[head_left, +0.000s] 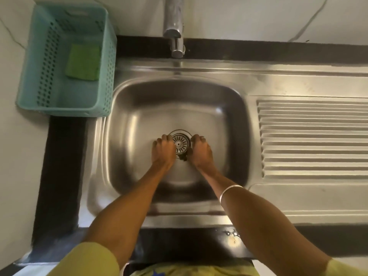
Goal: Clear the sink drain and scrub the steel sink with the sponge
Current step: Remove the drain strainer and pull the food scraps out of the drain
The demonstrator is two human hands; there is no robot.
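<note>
A single head-worn wide-angle camera looks almost straight down from above the steel sink (139,108), the basin sitting mid-frame. The top of the frame faces the wall behind the faucet (174,26); the bottom edge takes in the wearer's yellow-green sleeves. The view stands close over the sink, with straight edges bowing toward the frame borders. No second view shares the scene.

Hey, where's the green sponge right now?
In the head view, the green sponge lies inside the teal basket on the counter, upper left, beside the steel sink and away from both hands.
</note>
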